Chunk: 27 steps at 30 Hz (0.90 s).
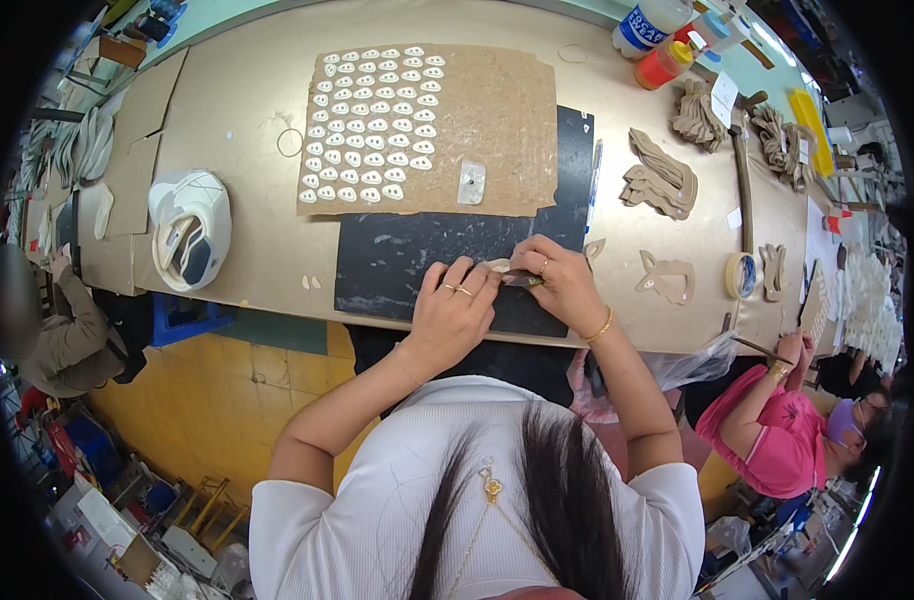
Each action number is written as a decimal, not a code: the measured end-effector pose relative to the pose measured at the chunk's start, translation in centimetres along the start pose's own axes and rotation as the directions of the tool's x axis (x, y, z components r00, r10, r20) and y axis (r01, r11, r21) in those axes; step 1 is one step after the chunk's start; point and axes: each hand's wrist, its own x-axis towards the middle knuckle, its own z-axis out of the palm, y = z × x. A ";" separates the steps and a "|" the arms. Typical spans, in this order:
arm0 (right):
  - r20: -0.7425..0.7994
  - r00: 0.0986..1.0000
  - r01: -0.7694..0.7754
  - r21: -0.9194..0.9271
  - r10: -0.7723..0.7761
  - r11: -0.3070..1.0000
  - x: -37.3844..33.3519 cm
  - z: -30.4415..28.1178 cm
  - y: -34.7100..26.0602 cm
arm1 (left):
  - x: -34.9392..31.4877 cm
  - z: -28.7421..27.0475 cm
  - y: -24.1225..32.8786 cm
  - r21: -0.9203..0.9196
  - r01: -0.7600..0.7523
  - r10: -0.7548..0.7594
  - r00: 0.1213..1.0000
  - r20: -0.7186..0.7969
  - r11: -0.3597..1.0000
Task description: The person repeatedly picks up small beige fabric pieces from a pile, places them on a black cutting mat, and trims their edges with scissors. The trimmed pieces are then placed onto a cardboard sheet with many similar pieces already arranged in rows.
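Both my hands meet over the near part of a black cutting board (pixel 387 265). My left hand (pixel 453 312) is closed, its fingertips pinching a small pale piece (pixel 498 265), partly hidden by the fingers. In my right hand (pixel 565 285) is a thin dark tool (pixel 519 279) with a flat end, its tip against or beside that piece; its exact kind is hard to make out. Beyond them, a brown cardboard sheet (pixel 492 110) overlaps the board and bears rows of small white eye-shaped pieces (pixel 377 125). A small clear block (pixel 471 183) sits on the sheet near its front edge.
Left stands a white cap-shaped shoe part (pixel 192 228). To the right lie tan cut-outs (pixel 665 278), a stack of tan strips (pixel 659 180), a tape roll (pixel 740 276) and a long-handled hammer (pixel 743 190). Bottles (pixel 665 62) stand far right. Co-workers sit on both sides.
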 end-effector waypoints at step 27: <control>0.045 0.837 -0.493 0.496 0.546 0.715 1.3 -2.5 -1.1 | -0.7 0.1 1.4 0.082 0.021 -0.026 0.997 0.067 0.996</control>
